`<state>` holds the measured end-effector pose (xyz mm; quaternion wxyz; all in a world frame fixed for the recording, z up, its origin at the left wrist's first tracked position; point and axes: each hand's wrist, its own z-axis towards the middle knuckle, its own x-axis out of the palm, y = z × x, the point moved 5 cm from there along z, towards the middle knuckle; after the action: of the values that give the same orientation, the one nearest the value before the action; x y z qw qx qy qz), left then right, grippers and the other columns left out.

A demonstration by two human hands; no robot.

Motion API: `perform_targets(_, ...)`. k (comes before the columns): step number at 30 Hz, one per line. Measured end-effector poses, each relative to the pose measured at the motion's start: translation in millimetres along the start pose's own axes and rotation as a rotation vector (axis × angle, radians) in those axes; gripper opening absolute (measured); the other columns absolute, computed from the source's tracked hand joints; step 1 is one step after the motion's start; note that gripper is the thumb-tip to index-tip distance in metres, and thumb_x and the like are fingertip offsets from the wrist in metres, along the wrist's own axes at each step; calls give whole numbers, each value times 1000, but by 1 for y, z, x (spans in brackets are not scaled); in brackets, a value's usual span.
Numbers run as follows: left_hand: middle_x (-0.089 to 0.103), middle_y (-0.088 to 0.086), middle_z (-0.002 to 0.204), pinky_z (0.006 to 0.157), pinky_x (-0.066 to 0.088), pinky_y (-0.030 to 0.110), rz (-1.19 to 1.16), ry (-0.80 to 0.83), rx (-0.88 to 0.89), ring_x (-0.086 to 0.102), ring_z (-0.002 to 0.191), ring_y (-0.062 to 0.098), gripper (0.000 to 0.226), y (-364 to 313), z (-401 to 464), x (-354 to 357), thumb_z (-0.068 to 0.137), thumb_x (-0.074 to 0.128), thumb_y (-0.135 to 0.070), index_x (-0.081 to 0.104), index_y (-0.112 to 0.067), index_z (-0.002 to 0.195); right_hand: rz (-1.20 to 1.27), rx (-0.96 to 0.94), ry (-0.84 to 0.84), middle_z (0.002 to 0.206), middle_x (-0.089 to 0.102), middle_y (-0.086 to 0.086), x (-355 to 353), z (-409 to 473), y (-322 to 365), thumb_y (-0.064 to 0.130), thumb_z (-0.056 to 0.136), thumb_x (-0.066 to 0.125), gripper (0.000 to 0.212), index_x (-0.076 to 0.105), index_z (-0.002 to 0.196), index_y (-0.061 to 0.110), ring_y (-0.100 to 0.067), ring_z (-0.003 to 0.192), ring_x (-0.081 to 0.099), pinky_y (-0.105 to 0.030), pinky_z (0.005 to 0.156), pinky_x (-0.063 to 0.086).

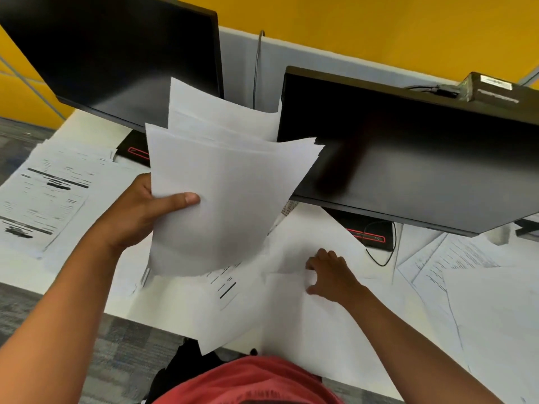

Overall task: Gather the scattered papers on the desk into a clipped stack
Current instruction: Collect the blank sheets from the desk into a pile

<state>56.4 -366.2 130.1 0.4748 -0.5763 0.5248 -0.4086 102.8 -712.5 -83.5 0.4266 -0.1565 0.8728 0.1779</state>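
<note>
My left hand point(143, 208) holds a fanned bundle of white papers point(227, 182) upright above the desk, thumb across the front sheet. Lower right, my right hand point(329, 275) rests on a blank sheet point(306, 322) lying on the desk, its fingers curled at the sheet's edge and pinching it. Loose printed papers point(49, 193) lie at the left, more printed sheets point(443, 258) at the right, and one printed page point(224, 284) peeks out under the bundle. No clip is visible.
Two dark monitors stand behind: one at the left point(110, 53), one at the right point(408, 153), each on a black base with a red mark point(370, 236). A black cable point(385, 255) loops near the right base. The white desk's front edge point(140, 319) runs close to my body.
</note>
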Motion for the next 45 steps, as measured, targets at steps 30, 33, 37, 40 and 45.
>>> perform_targets(30, 74, 0, 95, 69, 53, 33, -40, -463, -321, 70, 88, 21, 18, 173, -13, -30, 92, 66, -16, 67, -16, 110, 954, -363, -352, 89, 74, -8, -218, -42, 111, 27, 102, 57, 3, 60, 101, 27, -21, 76, 65, -36, 71, 53)
perform_targets(33, 66, -2, 59, 64, 43, 32, -122, -498, -409, 56, 68, 28, 21, 186, -11, -36, 97, 52, -5, 58, -12, 78, 1190, -155, -310, 99, 77, -6, -192, 0, 119, 30, 93, 63, 15, 66, 105, 22, -26, 91, 73, -46, 88, 60)
perform_targets(37, 65, 12, 85, 68, 45, 33, -152, -503, -431, 57, 77, 28, 13, 181, -14, -36, 97, 54, -20, 57, -22, 84, 1093, 62, -214, 113, 73, -3, -111, 50, 132, 30, 91, 62, 22, 65, 111, 23, -22, 99, 69, -42, 95, 56)
perform_targets(40, 66, 12, 87, 67, 47, 33, -313, -513, -448, 61, 75, 25, 18, 172, -21, -27, 101, 50, -17, 65, -7, 103, 990, 151, -282, 121, 69, -4, -75, 60, 138, 25, 97, 55, 24, 63, 119, 20, -23, 108, 65, -30, 87, 50)
perform_targets(45, 75, -4, 114, 93, 51, 39, -404, -358, -435, 70, 105, 16, 43, 187, -20, -33, 92, 58, -54, 65, -26, 124, 989, 165, -319, 120, 69, -7, -61, 72, 146, 22, 98, 56, 27, 62, 124, 13, -24, 108, 64, -25, 81, 41)
